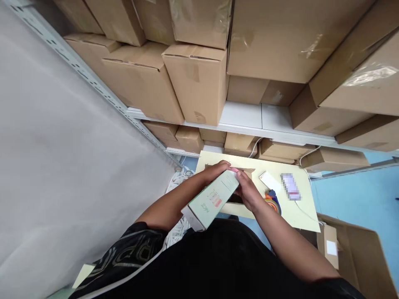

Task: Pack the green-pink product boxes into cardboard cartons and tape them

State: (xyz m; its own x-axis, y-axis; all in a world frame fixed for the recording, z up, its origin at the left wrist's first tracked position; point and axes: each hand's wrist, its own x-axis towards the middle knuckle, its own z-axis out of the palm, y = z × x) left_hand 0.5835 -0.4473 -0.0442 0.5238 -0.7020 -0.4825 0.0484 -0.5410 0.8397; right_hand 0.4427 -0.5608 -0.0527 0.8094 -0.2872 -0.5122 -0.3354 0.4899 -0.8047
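I hold a long pale green product box (212,199) with both hands over a small pale yellow table (299,207). My left hand (215,169) is wrapped over its far top edge, fingers closed on it. My right hand (247,192) grips the box's far right end, where something pink shows at the tip. Under the hands an open brown carton (246,171) sits on the table, mostly hidden. The near end of the box points toward my body.
On the table lie a white card (269,181), a tape roll with a blue-orange dispenser (273,200) and a blurred phone (290,187) with a cable. Shelves stacked with cardboard boxes (199,79) rise ahead. A white wall (62,145) is left; an open carton (358,253) is right.
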